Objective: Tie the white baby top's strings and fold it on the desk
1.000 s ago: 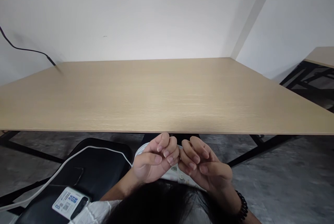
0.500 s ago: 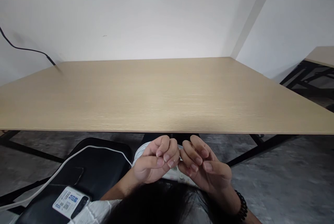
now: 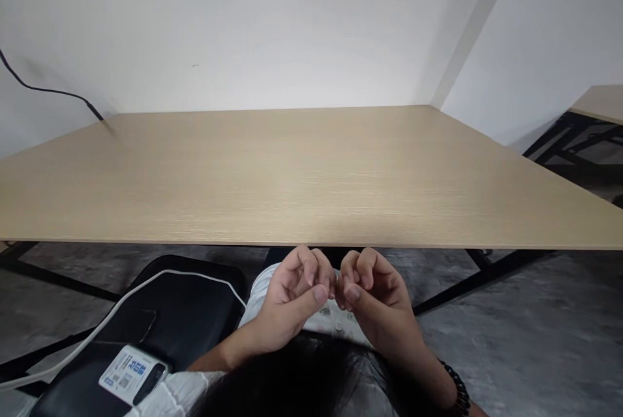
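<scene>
My left hand (image 3: 296,300) and my right hand (image 3: 382,303) meet fingertip to fingertip over my lap, just below the front edge of the table (image 3: 292,177). The fingers of both are curled, with each thumb bent in towards the fingertips. Whether anything small lies in either pinch cannot be made out. A dark beaded bracelet (image 3: 456,386) circles my right wrist. Beneath the hands shows the light patterned cloth of my clothing (image 3: 335,318).
To the left stands a black chair (image 3: 195,313). A white power bank (image 3: 130,375) lies on it, and a white cable (image 3: 160,272) runs across the seat. A black cable (image 3: 58,91) hangs at the table's far left. White partitions (image 3: 272,41) border the table.
Both thumbs have swung inward and the fingers have rolled, so the hands now sit slightly higher and point at each other. My right wrist has shifted a little down and right.
</scene>
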The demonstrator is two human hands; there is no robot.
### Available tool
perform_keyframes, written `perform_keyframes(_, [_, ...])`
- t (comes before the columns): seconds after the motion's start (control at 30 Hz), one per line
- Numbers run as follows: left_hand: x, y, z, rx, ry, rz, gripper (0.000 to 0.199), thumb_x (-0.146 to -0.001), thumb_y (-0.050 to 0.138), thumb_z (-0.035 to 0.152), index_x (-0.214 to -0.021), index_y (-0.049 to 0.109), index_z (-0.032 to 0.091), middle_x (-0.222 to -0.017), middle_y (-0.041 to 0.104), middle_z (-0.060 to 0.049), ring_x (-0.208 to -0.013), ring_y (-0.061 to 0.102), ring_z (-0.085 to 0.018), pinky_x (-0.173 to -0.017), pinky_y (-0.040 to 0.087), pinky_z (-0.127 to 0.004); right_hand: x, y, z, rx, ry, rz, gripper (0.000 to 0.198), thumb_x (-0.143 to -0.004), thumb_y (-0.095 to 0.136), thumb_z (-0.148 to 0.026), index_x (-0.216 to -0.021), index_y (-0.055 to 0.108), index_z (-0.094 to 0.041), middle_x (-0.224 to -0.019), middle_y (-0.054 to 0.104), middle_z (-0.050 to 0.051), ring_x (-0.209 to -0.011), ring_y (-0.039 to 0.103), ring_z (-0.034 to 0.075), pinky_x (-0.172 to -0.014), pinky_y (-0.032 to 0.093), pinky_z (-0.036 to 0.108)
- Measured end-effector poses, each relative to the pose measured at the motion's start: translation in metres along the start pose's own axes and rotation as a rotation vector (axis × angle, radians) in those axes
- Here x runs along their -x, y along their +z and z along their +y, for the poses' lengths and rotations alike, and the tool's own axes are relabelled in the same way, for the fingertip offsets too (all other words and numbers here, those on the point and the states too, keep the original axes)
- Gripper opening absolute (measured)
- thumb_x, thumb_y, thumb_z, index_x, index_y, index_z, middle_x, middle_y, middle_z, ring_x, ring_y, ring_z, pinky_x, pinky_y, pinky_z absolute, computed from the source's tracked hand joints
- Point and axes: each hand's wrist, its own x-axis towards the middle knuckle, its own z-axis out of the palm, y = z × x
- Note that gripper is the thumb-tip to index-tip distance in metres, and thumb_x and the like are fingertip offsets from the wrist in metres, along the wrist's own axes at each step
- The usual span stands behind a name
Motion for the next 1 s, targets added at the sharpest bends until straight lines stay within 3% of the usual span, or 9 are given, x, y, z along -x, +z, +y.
perform_keyframes(0.27, [0.003, 0.002, -0.001, -0.219, 0.098, 0.055, 0.019, -0.096, 0.06, 0.013, -0.084, 0.047, 0.019, -0.085, 0.049, 0.001, -0.077, 0.051, -0.008, -0.07, 0.046, -0.017, 0.003, -0.004, 0.004, 0.04, 0.005, -0.005, 0.022, -0.087, 0.073, -0.01, -0.079, 0.055, -0.02, -0.08, 0.057, -0.003, -0.063, 0.052, 0.007, -0.06, 0.047, 0.018])
perform_keyframes(0.63, [0.002, 0.002, -0.003, -0.085, 0.046, 0.033, 0.02, -0.094, 0.061, 0.013, -0.083, 0.046, 0.019, -0.085, 0.048, 0.001, -0.076, 0.05, -0.01, -0.068, 0.044, -0.021, 0.002, -0.002, 0.002, 0.021, 0.011, -0.004, 0.021, -0.087, 0.071, -0.011, -0.078, 0.055, -0.02, -0.077, 0.054, -0.003, -0.061, 0.05, 0.007, -0.058, 0.042, 0.02])
perform_keyframes(0.7, [0.001, 0.002, 0.0, 0.028, 0.018, 0.029, 0.026, -0.089, 0.065, 0.015, -0.078, 0.042, 0.018, -0.078, 0.044, 0.001, -0.072, 0.046, -0.01, -0.067, 0.042, -0.021, 0.001, 0.0, 0.0, -0.023, -0.001, -0.013, 0.021, -0.087, 0.071, -0.013, -0.078, 0.054, -0.02, -0.075, 0.051, -0.003, -0.06, 0.048, 0.008, -0.059, 0.041, 0.022])
perform_keyframes(0.83, [-0.004, 0.005, 0.01, 0.326, -0.077, 0.078, 0.043, -0.063, 0.07, 0.01, -0.069, 0.028, 0.019, -0.067, 0.028, 0.004, -0.063, 0.034, -0.009, -0.061, 0.035, -0.022, -0.001, 0.002, -0.005, -0.096, -0.029, 0.023, 0.023, -0.076, 0.072, -0.014, -0.073, 0.05, -0.02, -0.071, 0.042, -0.002, -0.067, 0.043, 0.012, -0.064, 0.04, 0.025])
perform_keyframes(1.0, [-0.008, 0.007, 0.013, 0.41, -0.124, 0.151, 0.047, -0.05, 0.064, 0.002, -0.067, 0.023, 0.019, -0.064, 0.025, 0.005, -0.06, 0.03, -0.009, -0.057, 0.031, -0.023, -0.002, 0.003, -0.01, -0.178, 0.026, 0.056, 0.035, -0.062, 0.068, -0.009, -0.067, 0.035, -0.02, -0.068, 0.029, -0.003, -0.063, 0.03, 0.013, -0.06, 0.034, 0.026])
